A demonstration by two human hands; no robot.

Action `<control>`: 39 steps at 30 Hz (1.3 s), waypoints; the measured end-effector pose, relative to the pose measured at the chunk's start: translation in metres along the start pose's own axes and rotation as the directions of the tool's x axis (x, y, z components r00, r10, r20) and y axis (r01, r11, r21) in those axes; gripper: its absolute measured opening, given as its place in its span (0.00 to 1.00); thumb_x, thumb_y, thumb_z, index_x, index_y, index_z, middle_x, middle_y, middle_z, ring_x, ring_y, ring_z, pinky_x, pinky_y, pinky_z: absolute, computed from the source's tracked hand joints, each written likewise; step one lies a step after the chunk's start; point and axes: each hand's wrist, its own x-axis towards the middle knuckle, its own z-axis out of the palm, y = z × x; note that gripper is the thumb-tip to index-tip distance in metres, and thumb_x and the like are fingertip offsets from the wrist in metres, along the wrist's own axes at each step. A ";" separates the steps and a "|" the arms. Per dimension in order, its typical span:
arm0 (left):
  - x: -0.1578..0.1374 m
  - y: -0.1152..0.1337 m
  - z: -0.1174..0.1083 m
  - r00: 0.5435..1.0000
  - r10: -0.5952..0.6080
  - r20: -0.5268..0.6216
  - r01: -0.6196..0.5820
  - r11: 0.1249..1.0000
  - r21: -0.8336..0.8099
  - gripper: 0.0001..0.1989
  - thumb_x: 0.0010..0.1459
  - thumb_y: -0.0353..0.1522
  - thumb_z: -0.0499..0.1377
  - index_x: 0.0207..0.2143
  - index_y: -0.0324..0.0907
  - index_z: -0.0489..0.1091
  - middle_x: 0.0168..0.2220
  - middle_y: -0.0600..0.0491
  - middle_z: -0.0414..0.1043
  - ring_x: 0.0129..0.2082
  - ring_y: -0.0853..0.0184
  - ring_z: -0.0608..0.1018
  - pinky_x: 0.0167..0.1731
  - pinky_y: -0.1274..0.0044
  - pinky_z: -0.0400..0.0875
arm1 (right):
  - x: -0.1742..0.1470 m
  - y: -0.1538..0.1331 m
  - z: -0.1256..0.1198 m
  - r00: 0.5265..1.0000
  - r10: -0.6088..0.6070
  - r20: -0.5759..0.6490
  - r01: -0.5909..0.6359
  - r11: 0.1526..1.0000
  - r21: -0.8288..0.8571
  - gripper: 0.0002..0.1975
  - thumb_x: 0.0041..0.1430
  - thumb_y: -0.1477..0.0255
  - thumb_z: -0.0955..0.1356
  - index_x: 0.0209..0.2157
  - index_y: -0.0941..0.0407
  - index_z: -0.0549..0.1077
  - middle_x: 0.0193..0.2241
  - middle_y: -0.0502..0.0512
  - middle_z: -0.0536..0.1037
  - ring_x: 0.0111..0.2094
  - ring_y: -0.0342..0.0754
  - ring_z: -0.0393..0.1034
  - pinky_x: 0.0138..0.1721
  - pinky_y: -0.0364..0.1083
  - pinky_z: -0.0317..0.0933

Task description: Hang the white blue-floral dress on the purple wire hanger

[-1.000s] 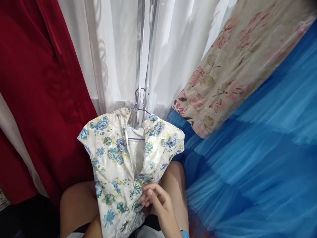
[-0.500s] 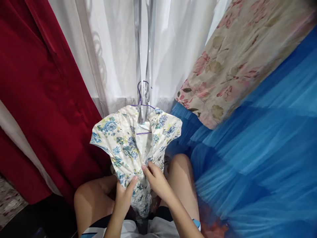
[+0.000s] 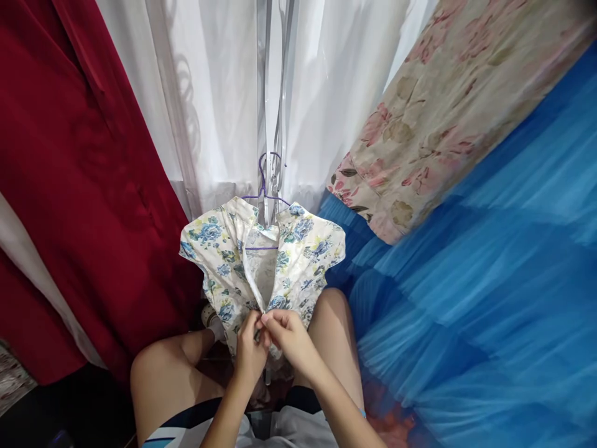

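Observation:
A white dress [image 3: 226,252] with blue floral print hangs from a purple hanger [image 3: 263,177] in front of me. Its front opening gapes in a V that narrows down to my fingers, and part of the hanger's bar shows inside it. At the bottom of that V, my left hand [image 3: 253,348] pinches the cloth. My right hand [image 3: 288,333] is closed right beside it, thumb and fingertips together on the same edge. Whether a zipper pull sits between those fingertips is too small to tell. The lower part of the dress is mostly hidden behind my hands and forearms.
White drapery [image 3: 219,106] hangs behind the hanger, with shiny ribbon-like strips [image 3: 275,81] down its middle. Dark red cloth [image 3: 107,205] hangs on the left. On the right are a pink-flowered garment [image 3: 396,143] and blue tulle [image 3: 489,298]. My bent knees flank the dress.
My left hand has moved from the dress's left side up and inward to meet my right hand. The V opening now spreads wider, and its bottom edges are drawn tight.

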 end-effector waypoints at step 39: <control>0.221 0.101 -0.117 0.830 0.476 -0.289 -0.449 0.879 0.161 0.10 0.64 0.36 0.56 0.34 0.41 0.73 0.30 0.53 0.75 0.33 0.66 0.76 0.37 0.77 0.68 | 0.107 -0.079 -0.019 0.927 -0.371 -0.055 0.350 0.909 -0.226 0.15 0.63 0.61 0.64 0.28 0.56 0.71 0.17 0.47 0.71 0.18 0.42 0.62 0.22 0.42 0.56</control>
